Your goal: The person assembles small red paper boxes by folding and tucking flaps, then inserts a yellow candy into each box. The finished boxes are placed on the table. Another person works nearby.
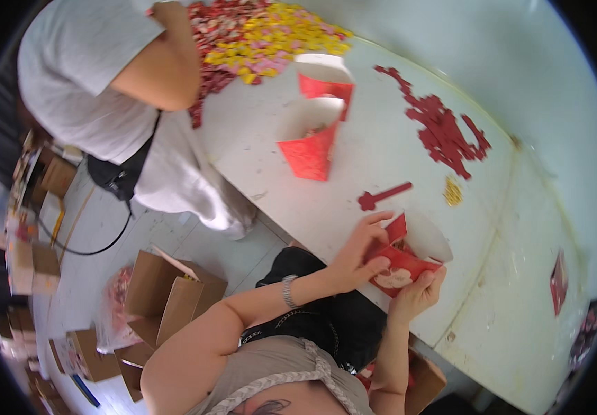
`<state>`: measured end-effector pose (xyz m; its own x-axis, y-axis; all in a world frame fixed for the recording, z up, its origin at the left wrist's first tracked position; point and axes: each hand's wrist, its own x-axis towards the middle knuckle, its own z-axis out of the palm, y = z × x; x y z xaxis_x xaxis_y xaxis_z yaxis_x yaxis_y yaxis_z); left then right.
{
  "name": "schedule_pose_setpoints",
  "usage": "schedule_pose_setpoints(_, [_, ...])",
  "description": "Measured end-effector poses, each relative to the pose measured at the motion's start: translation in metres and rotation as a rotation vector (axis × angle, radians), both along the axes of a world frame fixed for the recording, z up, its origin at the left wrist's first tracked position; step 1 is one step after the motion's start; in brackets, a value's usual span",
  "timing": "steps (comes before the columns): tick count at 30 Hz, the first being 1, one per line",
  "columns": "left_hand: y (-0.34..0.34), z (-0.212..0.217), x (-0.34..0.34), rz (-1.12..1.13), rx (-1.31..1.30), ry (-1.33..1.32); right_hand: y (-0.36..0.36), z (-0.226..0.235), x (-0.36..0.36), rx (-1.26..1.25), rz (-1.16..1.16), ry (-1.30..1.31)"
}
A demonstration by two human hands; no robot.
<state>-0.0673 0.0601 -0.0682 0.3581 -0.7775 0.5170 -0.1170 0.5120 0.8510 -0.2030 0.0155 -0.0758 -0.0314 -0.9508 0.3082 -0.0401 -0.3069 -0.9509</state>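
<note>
While both hands grip a red paper box [409, 261] at the near edge of the white table [381, 152], the left hand [360, 249] pinches its upper flap and the right hand [416, 294] clamps it from below. Two more red boxes [315, 135] stand open farther back, beside a pile of red, yellow and pink sweets [264, 34]. Another person [104, 90] leans over that pile. Brown cartons [167, 290] sit on the floor

Left hand [359, 250], right hand [417, 294] grip red box [409, 261], contents apparently sweets.
</note>
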Motion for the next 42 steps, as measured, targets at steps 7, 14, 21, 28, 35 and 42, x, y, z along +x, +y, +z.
schedule_pose_setpoints(7, [-0.006, 0.012, 0.01, -0.114, 0.328, 0.124, -0.003, 0.006, 0.005, -0.083, 0.026, -0.005])
schedule_pose_setpoints(14, [-0.024, 0.021, 0.011, -0.112, 0.347, 0.113, -0.019, 0.016, 0.001, -0.029, 0.032, 0.124])
schedule_pose_setpoints(21, [-0.03, 0.026, 0.014, -0.069, 0.162, 0.204, -0.023, 0.019, 0.012, -0.063, 0.186, 0.038])
schedule_pose_setpoints(28, [-0.039, 0.011, 0.015, -0.147, 0.214, 0.091, -0.022, 0.041, 0.02, 0.085, 0.312, -0.172])
schedule_pose_setpoints(35, [-0.018, 0.031, 0.005, -0.154, 0.348, 0.107, -0.041, 0.023, 0.012, 0.04, 0.242, -0.075])
schedule_pose_setpoints(42, [-0.04, 0.003, 0.018, -0.008, 0.15, 0.051, -0.032, 0.016, 0.018, -0.283, 0.161, 0.047])
